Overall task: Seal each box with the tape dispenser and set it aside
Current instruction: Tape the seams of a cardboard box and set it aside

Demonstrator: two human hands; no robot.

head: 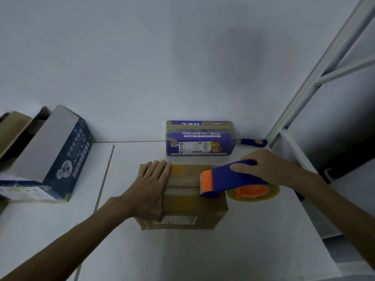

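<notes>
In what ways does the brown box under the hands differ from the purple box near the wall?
The brown box is plain cardboard; the purple box is printed with white text. The left hand presses flat on the brown box while the right hand holds the tape dispenser at its right edge; the purple box stands untouched by the wall. Both are taped and labelled.

We list: brown box (pixel 192 205), top left hidden under the left hand (pixel 150 189); dark blue box (pixel 69 157), cut by the left edge; purple box (pixel 199 136), label print unreadable to us; tape roll (pixel 273 192), half behind tape dispenser (pixel 233 177).
</notes>
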